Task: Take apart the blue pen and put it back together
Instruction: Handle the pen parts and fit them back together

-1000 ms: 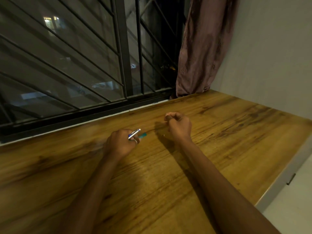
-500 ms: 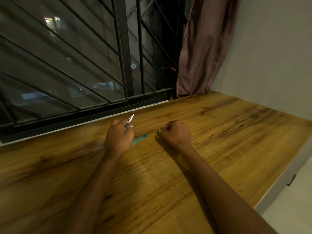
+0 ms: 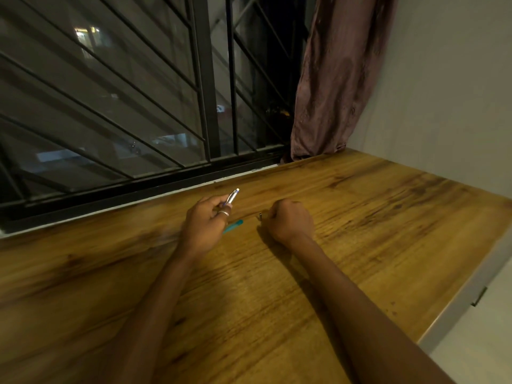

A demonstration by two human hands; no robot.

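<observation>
Silver pen half (image 3: 232,197) in left hand (image 3: 205,223), teal barrel (image 3: 233,226) beside

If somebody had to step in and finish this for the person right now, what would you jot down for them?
Left hand: closed on the silver upper pen part, its tip pointing up toward the window.
Right hand: fisted, resting on the wooden table, with a small dark piece at its fingertips; whether it grips it is unclear.
Teal barrel: lying on the table between the hands, partly hidden by the left hand.
Done: pen is apart.
Left: refit the pieces, judging by how they lie.
</observation>
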